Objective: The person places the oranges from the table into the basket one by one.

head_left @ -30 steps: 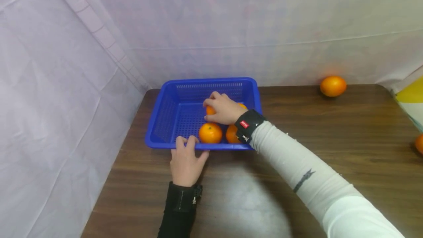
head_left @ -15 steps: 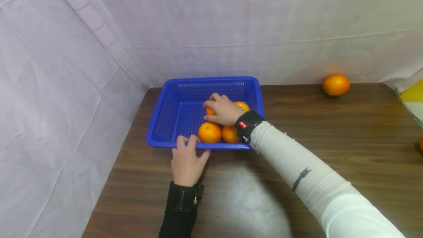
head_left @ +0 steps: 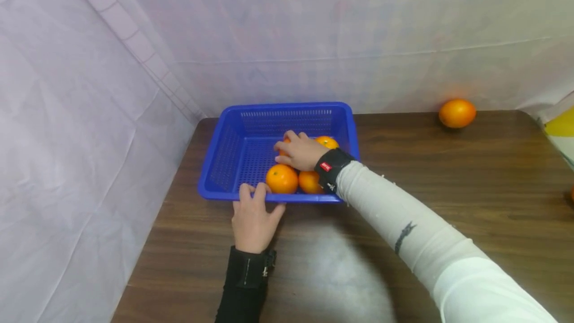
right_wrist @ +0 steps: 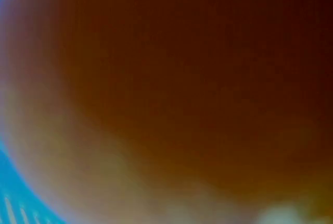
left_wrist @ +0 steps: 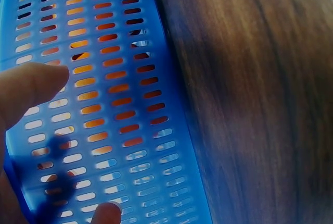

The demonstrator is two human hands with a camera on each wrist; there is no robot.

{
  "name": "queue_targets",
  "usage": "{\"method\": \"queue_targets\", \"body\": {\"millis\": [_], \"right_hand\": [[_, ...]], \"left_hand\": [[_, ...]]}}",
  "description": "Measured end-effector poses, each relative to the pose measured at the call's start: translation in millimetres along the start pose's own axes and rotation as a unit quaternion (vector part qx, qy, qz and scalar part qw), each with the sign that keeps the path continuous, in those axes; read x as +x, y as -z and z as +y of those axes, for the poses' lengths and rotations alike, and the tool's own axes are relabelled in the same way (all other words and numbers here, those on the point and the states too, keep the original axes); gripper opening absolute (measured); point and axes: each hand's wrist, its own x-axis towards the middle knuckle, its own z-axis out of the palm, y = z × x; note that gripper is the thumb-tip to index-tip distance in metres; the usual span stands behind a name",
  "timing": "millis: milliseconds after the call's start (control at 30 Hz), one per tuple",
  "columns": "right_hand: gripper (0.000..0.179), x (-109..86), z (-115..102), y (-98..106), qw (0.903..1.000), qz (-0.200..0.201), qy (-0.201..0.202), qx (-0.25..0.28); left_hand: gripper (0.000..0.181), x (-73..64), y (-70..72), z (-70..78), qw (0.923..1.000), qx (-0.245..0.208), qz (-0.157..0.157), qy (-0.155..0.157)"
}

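Inside a blue, rectangular plastic basket (head_left: 287, 106), a round, glossy orange fruit (head_left: 282, 152), half-hidden, is gripped by the right hand (head_left: 302, 153), fingers curled. The slotted outer wall (left_wrist: 106, 107) is shown only from the left wrist. Nearer than that grip, the rim (head_left: 314, 199) is clasped by the left hand (head_left: 254, 223), fingertips hooked.

Head cam: high over the near side, facing forward and down. Wide: takes in table (head_left: 179, 243), basket (head_left: 208, 163), left hand (head_left: 254, 223), right hand (head_left: 302, 152), far cloth (head_left: 287, 24). Left wrist cam: low, close outside the basket's near wall (left_wrist: 174, 94), picture turned on its side; shares that wall and the left hand with head. Right wrist cam: nearly against an orange-brown blur, too close to make out; shares a scrap of basket with head.
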Motion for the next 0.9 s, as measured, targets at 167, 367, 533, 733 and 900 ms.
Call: {"method": "queue_targets", "body": {"millis": [167, 367, 533, 733, 900], "right_hand": [[0.045, -2.1, -5.1, 3.9, 0.9995, -0.027, -0.001, -0.019], [0.045, 0.5, -5.0, 1.4, 0.9988, -0.041, -0.005, -0.025], [0.047, 3.4, -3.1, -0.5, 0.9987, -0.045, -0.012, -0.023], [0.049, 1.2, 3.1, 0.1, 0.9999, -0.007, -0.016, 0.003], [0.047, -6.9, 8.1, 10.9, 0.9992, 0.028, -0.01, 0.026]], "left_hand": [[0.043, -0.6, 1.1, 0.2, 1.0, -0.001, 0.001, 0.002], [0.043, -0.9, 1.4, -1.6, 1.0, -0.001, 0.002, 0.002], [0.043, -1.5, -0.3, -3.0, 1.0, -0.003, 0.005, 0.002], [0.043, -0.6, -3.6, -3.1, 1.0, -0.002, 0.004, 0.0], [0.043, 2.4, -6.1, -3.7, 1.0, 0.0, 0.007, -0.006]]}}
